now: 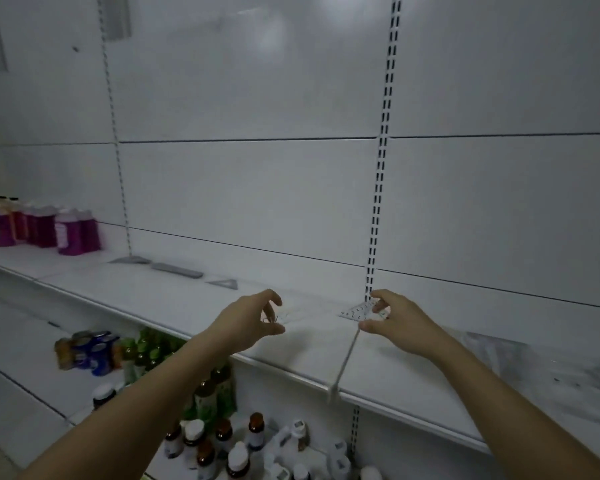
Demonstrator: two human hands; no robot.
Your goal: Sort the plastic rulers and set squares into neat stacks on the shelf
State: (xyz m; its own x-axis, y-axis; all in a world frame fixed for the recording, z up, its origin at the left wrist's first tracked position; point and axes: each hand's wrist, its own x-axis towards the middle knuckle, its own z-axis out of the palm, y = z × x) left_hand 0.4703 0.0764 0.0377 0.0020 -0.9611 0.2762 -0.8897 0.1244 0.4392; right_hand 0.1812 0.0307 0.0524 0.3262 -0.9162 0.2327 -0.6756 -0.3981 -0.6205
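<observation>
On the white shelf (pixel 194 306), my right hand (pixel 392 323) pinches a clear set square (pixel 355 311) with printed numbers, which lies near the back wall beside the slotted upright. My left hand (pixel 253 323) hovers just left of it. Its thumb and curled fingers close on a faint transparent plastic piece (pixel 288 315) that is hard to make out. Further left along the back of the shelf lie a grey triangular stack (pixel 132 260), a stack of straight rulers (pixel 177 270) and a single set square (pixel 224 283).
Pink bottles (pixel 66 233) stand at the shelf's far left. On the lower shelf are brown and white bottles (pixel 222 441) and green bottles (pixel 146 351). A thin divider (pixel 343 365) runs across the shelf toward its front edge. More clear plastic pieces (pixel 534 362) lie blurred at the right.
</observation>
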